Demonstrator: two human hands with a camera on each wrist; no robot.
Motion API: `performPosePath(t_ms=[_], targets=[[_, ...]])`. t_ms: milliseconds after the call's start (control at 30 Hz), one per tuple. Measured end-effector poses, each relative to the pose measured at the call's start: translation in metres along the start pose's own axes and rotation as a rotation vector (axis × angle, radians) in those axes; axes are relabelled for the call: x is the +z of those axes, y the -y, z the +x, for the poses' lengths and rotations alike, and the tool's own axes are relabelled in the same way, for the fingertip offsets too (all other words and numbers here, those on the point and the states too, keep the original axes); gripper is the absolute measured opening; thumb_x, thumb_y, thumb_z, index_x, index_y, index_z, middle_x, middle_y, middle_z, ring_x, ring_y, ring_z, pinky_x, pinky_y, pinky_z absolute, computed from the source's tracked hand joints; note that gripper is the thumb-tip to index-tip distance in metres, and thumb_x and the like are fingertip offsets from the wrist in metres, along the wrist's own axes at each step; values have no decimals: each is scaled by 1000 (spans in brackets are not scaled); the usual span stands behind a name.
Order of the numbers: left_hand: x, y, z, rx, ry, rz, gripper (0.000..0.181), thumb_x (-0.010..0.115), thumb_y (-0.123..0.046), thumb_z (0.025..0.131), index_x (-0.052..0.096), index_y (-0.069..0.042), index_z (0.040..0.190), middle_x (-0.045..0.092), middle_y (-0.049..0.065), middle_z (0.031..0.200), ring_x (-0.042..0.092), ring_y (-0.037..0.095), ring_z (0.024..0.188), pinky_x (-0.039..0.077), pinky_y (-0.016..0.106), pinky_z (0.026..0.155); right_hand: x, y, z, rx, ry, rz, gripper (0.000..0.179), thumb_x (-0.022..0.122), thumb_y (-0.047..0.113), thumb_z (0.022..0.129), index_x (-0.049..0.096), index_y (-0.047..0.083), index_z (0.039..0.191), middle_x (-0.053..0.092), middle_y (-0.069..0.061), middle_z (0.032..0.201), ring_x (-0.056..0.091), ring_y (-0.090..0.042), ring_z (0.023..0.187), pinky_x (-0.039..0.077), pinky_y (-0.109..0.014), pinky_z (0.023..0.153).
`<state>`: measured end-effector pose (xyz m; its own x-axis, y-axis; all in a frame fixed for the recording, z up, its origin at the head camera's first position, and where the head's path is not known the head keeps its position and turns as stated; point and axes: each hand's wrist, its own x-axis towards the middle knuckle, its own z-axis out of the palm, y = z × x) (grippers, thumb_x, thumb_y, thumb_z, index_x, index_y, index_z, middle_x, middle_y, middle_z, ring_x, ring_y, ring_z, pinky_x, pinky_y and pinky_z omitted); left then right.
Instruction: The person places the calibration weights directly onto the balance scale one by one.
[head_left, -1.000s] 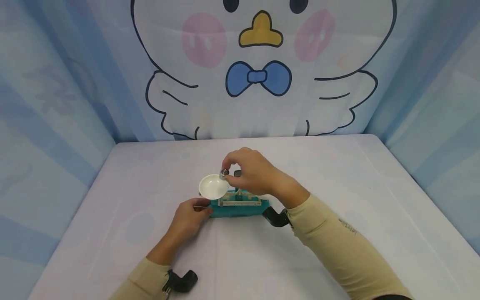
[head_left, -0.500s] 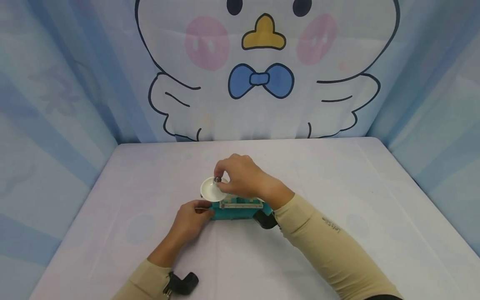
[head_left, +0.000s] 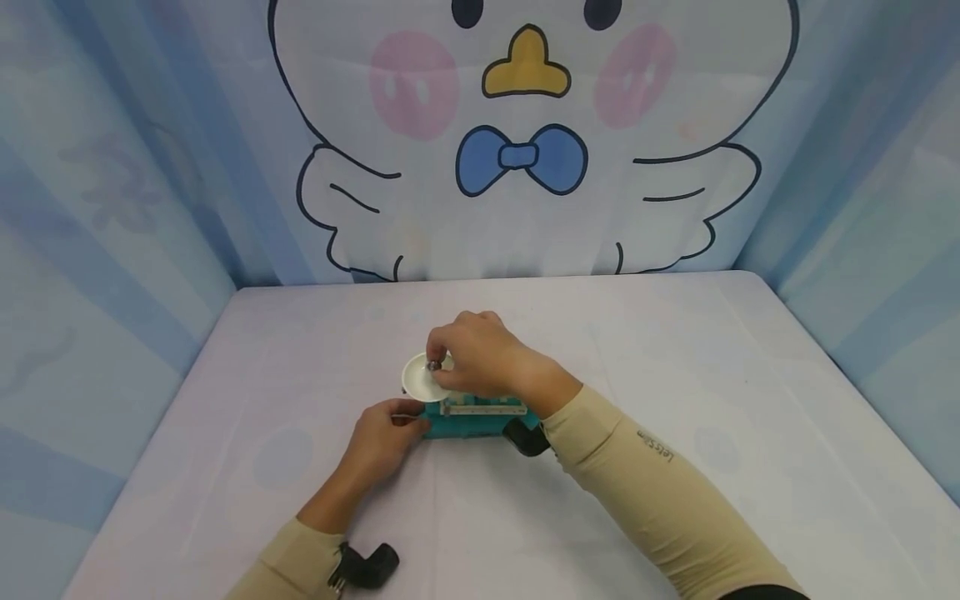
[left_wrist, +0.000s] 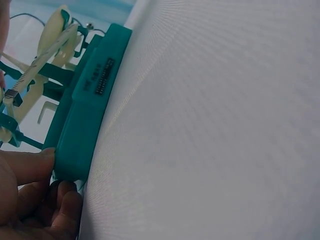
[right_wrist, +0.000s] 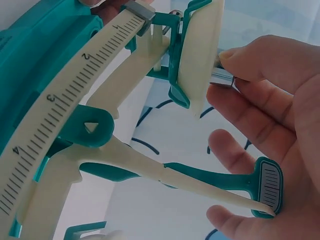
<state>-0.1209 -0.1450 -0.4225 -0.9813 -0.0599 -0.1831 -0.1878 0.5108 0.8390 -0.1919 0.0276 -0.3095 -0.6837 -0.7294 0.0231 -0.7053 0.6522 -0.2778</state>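
A balance scale with a teal base (head_left: 468, 426) stands on the table. At its left end my left hand (head_left: 378, 442) grips the base, thumb (left_wrist: 35, 165) on one face and fingers curled at the other. My right hand (head_left: 480, 358) reaches over the scale and pinches a small silver weight (right_wrist: 221, 76) between thumb and fingers. In the right wrist view the weight's flat end is right at the white left pan (right_wrist: 200, 55). The graduated beam (right_wrist: 65, 105) carries a grey rider (right_wrist: 140, 15). The right pan is mostly hidden beneath my right hand in the head view.
A pale cloth covers the table (head_left: 660, 333). Behind it hangs a curtain (head_left: 517, 225) with a cartoon figure, and blue curtains close both sides. The scale's pointer and small striped dial (right_wrist: 270, 185) stand close to my right palm. Black camera mounts (head_left: 367, 567) sit on both wrists.
My right hand has moved left and down with the weight, from the pan's right rim to over its middle. My left hand has stayed on the base.
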Motion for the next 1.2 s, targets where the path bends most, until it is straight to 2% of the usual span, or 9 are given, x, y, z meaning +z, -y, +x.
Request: performPosePath(t_ms=[267,467,633,900,1033,1200], targets=[[-2,0,-1,27,-2,6,30,66,-14,94,68,2,119,69,11,116,65,26,104,52,45,89,-3,-1,-1,17,20,45,26,69,30,95,71,16,116,69,2,113,56,-19,104,41,-43,98],[-2,1,1,30,-11,5,29,67,-14,92,69,2,116,70,11,112,66,25,101,52,45,88,-15,-8,-10,7,-33,151,33,70,28,95,68,10,122,67,-2,121,56,-21,116,47,-38,99],[0,0,2,18,-24,12,31,68,-14,92,69,1,118,69,11,114,65,26,102,52,44,89,-29,-16,-21,11,-105,202,34,69,28,95,67,8,123,66,-4,123,56,-22,116,48,-39,98],[1,0,3,3,-24,10,31,68,-12,92,68,2,119,68,12,116,64,27,104,52,45,90,-43,-28,-43,56,-167,201,37,70,28,94,67,7,124,66,-6,122,56,-24,115,48,-43,97],[1,-1,3,-6,-27,2,31,68,-13,92,68,2,119,68,12,116,64,26,103,52,44,89,-44,-37,-56,77,-188,205,37,69,27,94,67,7,124,66,-6,122,56,-24,115,47,-45,98],[2,0,3,-18,-18,-9,32,67,-14,93,67,1,122,67,10,117,63,25,105,52,43,89,-41,-50,-74,119,-231,271,36,63,31,98,66,6,125,65,-6,122,56,-25,115,47,-50,97]])
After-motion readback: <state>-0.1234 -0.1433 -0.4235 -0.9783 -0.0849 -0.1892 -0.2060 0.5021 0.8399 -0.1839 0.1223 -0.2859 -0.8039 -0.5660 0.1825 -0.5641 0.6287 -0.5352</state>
